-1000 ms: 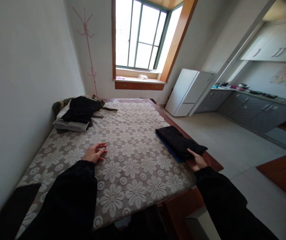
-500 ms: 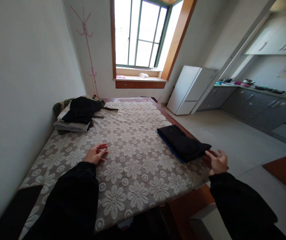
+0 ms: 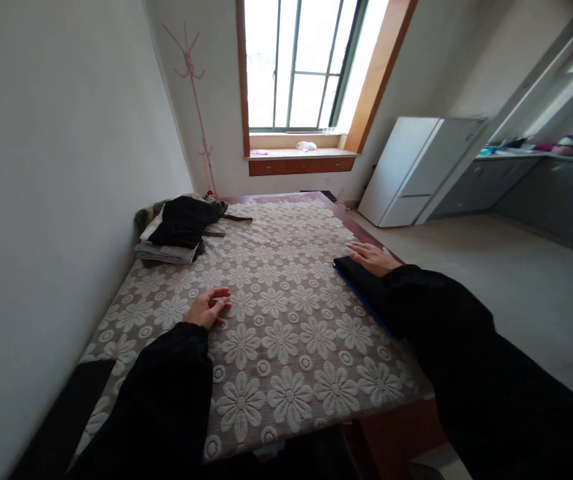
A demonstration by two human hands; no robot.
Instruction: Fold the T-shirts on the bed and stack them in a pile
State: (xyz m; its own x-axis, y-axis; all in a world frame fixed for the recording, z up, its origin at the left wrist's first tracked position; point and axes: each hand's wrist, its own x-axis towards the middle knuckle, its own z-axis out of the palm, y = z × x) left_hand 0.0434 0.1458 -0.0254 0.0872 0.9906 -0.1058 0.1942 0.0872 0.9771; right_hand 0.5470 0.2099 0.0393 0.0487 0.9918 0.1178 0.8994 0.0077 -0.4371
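Folded black cloth [image 3: 363, 281] lies along the right-hand edge of the table [image 3: 286, 347], within easy reach of the right hand [image 3: 373, 259] and well apart from the left hand [image 3: 209, 308]. Its long axis slants roughly with that edge of the table, the far end pointing toward the table's far side and a little inward, the near end running back toward the table's near right corner, where the right sleeve [image 3: 446, 327] covers it from view. The right hand is over the far end, palm down, with the fingers nearly straight and aimed inward across the table; it grips nothing that shows, and whether the palm presses on the fabric or hovers just above cannot be told. The left hand is over the left half of the table, fingers loosely curled, thumb near them, with nothing in its grasp. Across the table from the black cloth, near the far left corner, sits a stack of clothes [image 3: 181, 230]. As for looks, the cloth is matt, deep black and folded into a flat, narrow pad; a blue layer [image 3: 361, 298] shows as a thin strip along the side facing the table's middle, and black sleeve against black cloth makes the outline hard to follow
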